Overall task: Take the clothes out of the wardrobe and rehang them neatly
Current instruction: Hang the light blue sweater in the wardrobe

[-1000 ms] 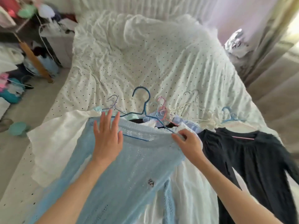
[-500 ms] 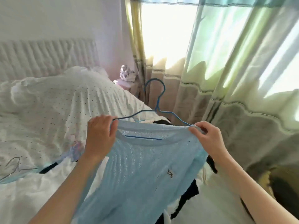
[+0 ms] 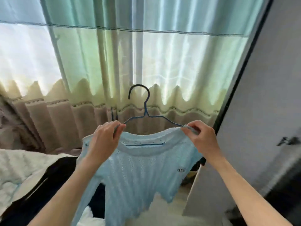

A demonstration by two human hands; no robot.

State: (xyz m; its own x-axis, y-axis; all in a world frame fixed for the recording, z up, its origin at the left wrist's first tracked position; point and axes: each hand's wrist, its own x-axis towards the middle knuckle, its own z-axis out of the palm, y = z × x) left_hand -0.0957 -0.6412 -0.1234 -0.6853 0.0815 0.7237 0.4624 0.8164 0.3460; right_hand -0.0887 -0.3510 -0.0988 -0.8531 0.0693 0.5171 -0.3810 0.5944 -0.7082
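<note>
Both hands, left hand [image 3: 104, 137] and right hand [image 3: 199, 137], pinch light-blue knit sweater [image 3: 140, 167] shoulders on blue wire hanger [image 3: 145, 110], held up before curtain [image 3: 97, 62].

I see a pale blue sweater [image 3: 138, 170] of soft open-knit cloth, matt, with small holes in the weave. Its hanger [image 3: 145, 114] looks like thin wire with a smooth dark blue coating. The curtain [image 3: 146, 54] is thin, slightly shiny fabric. The wardrobe door [image 3: 267, 95] looks smooth, matt grey.
</note>
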